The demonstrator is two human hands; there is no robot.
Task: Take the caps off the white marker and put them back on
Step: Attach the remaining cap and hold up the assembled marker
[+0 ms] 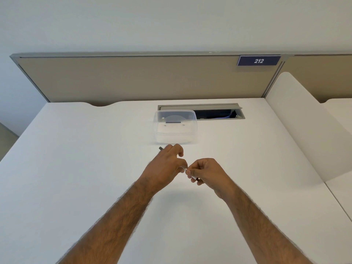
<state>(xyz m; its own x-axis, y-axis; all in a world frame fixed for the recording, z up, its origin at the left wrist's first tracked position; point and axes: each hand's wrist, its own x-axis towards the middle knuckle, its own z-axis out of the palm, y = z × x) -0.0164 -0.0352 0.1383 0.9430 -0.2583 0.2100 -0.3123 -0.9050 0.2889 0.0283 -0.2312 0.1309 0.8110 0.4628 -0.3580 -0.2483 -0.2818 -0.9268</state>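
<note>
My left hand (167,164) is closed around the white marker (184,168). Most of its barrel is hidden in the fist. A dark end (161,148) pokes out past the knuckles at the upper left. A short white stretch shows at the other end, between the two hands. My right hand (207,173) pinches the white cap (193,175) at that end with thumb and fingertips. The two hands almost touch above the white desk (76,168). I cannot tell whether the cap is seated on the marker or apart from it.
A clear plastic box (175,126) stands just beyond my hands. Behind it, a cable hatch (219,112) lies open in the desk. A beige partition (133,79) with a "212" sign (258,60) closes the back, and a white divider (304,130) bounds the right side.
</note>
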